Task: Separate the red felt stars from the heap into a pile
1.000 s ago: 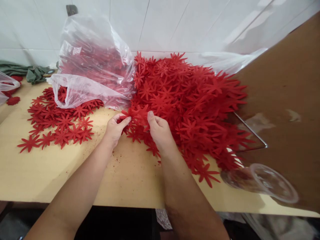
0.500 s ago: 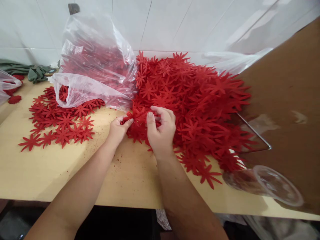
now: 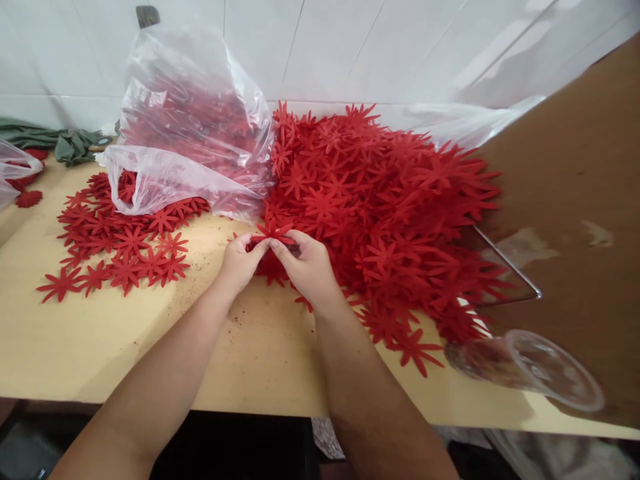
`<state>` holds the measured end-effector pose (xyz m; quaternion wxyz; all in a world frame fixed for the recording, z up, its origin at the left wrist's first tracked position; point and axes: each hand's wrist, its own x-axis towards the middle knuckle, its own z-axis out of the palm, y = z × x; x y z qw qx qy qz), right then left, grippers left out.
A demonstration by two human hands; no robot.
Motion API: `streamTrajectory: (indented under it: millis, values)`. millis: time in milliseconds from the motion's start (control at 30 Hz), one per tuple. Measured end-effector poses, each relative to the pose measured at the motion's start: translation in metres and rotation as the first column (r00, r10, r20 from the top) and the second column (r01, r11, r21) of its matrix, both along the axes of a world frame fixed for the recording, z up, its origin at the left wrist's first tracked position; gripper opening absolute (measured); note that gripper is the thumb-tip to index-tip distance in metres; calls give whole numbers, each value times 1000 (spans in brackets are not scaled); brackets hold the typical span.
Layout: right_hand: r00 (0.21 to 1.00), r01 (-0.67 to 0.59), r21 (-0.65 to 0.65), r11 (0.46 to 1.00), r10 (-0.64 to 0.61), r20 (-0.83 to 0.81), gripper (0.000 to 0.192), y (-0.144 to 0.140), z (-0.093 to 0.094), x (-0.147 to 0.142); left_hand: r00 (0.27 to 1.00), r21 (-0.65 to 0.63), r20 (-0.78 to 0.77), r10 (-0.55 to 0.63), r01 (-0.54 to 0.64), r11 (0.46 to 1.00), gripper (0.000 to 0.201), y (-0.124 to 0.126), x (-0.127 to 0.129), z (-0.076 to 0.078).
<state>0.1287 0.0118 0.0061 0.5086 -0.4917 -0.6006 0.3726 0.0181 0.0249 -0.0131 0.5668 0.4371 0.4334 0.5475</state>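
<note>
Between my two hands is a red flower-shaped cutout (image 3: 274, 231) with narrow petals. My left hand (image 3: 243, 260) pinches its left side between thumb and fingers. From the other side my right hand (image 3: 306, 262) grips it too, the two thumb tips meeting at the middle; the fingers underneath are partly hidden. Whether more than one cutout is in the grip I cannot tell. Right behind and to the right rises a large heap of the same red flower cutouts (image 3: 360, 180). A smaller spread of flower cutouts (image 3: 127, 250) lies left of my hands.
A clear plastic bag (image 3: 195, 133) full of red cutouts stands against the tiled wall. On the right are a brown board (image 3: 575, 220), a bent metal rod (image 3: 507, 262) and a clear plastic cup (image 3: 550, 370). Green cloth (image 3: 75, 147) lies at the back left of the table (image 3: 270, 373).
My right hand, raised with fingers apart before, has come down and left to take hold of the red flower cutout. My left hand has stayed nearly in place.
</note>
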Motion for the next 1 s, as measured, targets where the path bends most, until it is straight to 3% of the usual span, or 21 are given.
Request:
streamTrajectory:
  millis: [67,233,333,600,700,867,933,1000]
  values:
    - [999,-5,-15,1000,4,-41,17,0,2,1,999,10,-31,-31,31,999,15,-1,0,1]
    - [965,223,-32,974,-225,-136,20,7,-1,9,996,25,-54,-69,70,997,16,-4,0,3]
    - [954,271,-28,962,-273,-122,24,8,-2,11,996,35,-76,-35,38,999,17,-5,0,3]
    - [974,200,-68,977,-206,-97,41,1,0,3,991,47,105,-87,83,995,24,-6,-1,9]
    - [992,58,-51,997,-63,-106,42,1,0,0,988,29,130,-87,84,996,22,-5,-1,10]
    - [980,-164,-39,986,158,-124,31,1,0,-1,970,-34,243,23,-15,999,18,-4,-4,10]
    - [983,-157,-46,987,152,-101,27,0,2,1,966,-38,255,36,-27,999,17,-4,-4,11]
    - [996,-67,-32,997,65,-63,24,0,3,3,966,-39,250,58,-50,998,16,-4,-4,12]
